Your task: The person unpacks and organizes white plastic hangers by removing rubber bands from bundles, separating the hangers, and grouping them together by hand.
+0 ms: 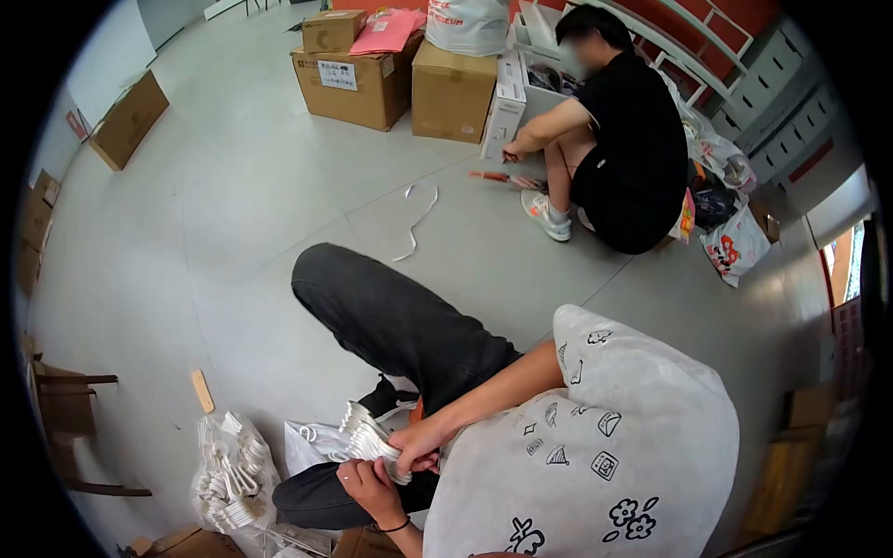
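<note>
- Your right hand (420, 445) and left hand (372, 490) are both gripping the near end of a white stack (366, 428), between your bent legs.
- Its long axis is slanting forward and rightward from them.
- A clear bag (231, 472) is lying on the floor (228, 325) beside your left knee (302, 495), nearer the left hand.
</note>
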`<action>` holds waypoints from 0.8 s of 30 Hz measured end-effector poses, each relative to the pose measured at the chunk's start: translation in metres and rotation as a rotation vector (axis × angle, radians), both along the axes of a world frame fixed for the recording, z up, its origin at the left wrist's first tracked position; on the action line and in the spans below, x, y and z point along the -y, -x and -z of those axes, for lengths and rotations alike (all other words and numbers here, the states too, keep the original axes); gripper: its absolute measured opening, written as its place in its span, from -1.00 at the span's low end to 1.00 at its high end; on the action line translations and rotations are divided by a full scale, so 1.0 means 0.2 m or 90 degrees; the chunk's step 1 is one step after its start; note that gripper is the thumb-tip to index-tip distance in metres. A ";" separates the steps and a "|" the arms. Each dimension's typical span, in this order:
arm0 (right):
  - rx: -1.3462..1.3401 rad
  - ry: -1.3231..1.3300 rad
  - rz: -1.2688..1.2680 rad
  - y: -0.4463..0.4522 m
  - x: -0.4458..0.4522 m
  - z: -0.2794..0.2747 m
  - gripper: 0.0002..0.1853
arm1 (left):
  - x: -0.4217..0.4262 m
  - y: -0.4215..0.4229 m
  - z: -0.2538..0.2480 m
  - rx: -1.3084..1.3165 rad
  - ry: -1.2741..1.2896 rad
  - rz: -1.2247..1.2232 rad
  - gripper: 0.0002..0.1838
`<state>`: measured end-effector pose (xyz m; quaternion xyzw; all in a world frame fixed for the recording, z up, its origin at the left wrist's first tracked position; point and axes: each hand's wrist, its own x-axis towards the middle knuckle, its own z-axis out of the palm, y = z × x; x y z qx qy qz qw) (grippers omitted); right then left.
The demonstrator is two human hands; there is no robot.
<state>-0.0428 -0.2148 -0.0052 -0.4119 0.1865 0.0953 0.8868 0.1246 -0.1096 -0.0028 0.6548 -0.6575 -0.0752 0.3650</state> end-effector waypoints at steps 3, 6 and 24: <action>0.025 -0.035 0.024 0.03 -0.03 0.07 -0.67 | 0.01 -0.01 -0.03 0.115 -0.054 0.050 -0.72; 0.047 -0.060 0.064 0.09 -0.03 0.10 -0.66 | 0.12 0.05 -0.09 0.185 -0.034 0.060 -0.75; 0.129 -0.018 0.139 0.22 0.27 0.19 -0.69 | 0.47 0.25 -0.04 0.063 -0.215 -0.146 -0.76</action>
